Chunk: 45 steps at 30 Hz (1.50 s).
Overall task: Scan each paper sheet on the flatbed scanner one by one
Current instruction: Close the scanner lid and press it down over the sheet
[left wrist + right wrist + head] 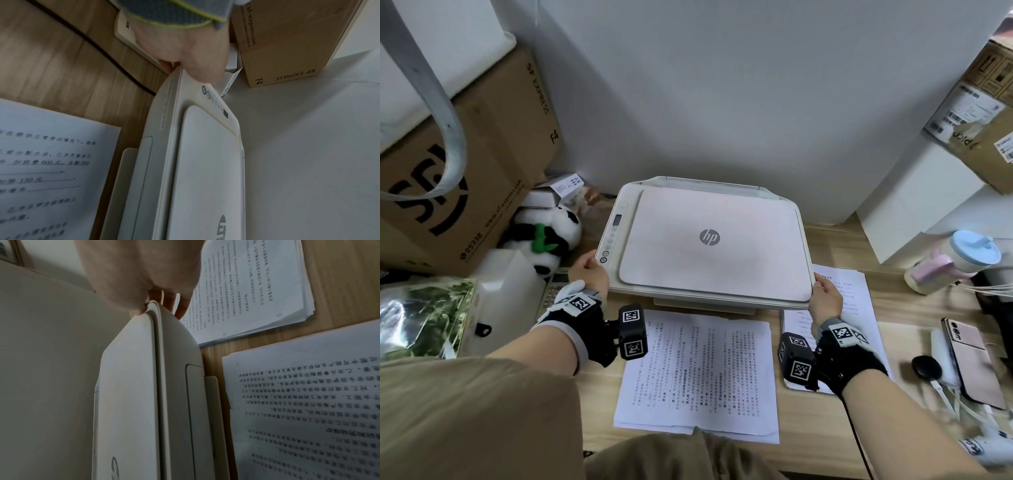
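A white flatbed scanner-printer (709,240) with its lid down stands at the back of the wooden desk. My left hand (589,272) grips its front left corner (180,74), thumb on top beside the buttons, fingers underneath. My right hand (825,294) grips the front right corner (152,305) the same way. A stack of printed sheets (698,370) lies in front of the scanner. A second stack (852,301) lies to its right, partly under my right hand, also in the right wrist view (257,288).
A cardboard box (465,164) and a panda plush (548,236) stand left of the scanner. White boxes (914,202), a cup with a blue lid (969,253), a phone (972,359) and cables sit at the right. A black cable (86,37) runs across the desk.
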Tool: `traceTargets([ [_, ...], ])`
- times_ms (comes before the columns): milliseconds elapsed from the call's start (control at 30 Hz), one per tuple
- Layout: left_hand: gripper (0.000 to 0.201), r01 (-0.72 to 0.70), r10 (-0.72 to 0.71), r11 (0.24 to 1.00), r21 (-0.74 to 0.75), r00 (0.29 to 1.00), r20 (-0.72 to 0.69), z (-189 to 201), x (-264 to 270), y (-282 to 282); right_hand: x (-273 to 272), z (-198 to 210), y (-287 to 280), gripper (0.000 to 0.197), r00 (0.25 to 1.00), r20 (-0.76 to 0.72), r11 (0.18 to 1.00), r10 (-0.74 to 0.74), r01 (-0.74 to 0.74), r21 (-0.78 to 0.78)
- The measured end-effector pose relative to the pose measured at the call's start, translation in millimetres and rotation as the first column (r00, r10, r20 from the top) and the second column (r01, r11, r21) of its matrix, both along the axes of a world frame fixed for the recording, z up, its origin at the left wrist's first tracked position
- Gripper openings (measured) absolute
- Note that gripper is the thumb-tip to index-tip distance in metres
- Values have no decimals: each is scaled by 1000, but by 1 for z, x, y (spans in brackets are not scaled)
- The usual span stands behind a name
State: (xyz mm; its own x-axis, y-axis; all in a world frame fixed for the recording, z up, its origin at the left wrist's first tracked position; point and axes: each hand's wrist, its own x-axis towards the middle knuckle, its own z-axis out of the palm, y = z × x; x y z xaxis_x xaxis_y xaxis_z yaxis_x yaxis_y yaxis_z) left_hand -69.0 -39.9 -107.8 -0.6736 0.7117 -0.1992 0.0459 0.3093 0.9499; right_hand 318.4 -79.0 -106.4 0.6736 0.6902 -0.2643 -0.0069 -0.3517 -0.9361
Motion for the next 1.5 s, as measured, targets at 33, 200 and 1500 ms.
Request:
traceTargets([
  [33, 33, -11, 11, 1000, 0, 1000, -3, 0, 1, 0, 0, 1, 0, 35, 1000, 0, 1000, 0, 0, 2],
  [200, 34, -24, 24, 1000, -8, 1000, -9, 6, 4, -2, -1, 0, 0, 35, 1000, -4, 1000, -6, 6, 13],
  [1500, 36, -3, 5, 999, -47, 999, 46, 3, -8, 5, -1, 4, 0, 36, 994, -109, 1000, -24, 23, -8],
])
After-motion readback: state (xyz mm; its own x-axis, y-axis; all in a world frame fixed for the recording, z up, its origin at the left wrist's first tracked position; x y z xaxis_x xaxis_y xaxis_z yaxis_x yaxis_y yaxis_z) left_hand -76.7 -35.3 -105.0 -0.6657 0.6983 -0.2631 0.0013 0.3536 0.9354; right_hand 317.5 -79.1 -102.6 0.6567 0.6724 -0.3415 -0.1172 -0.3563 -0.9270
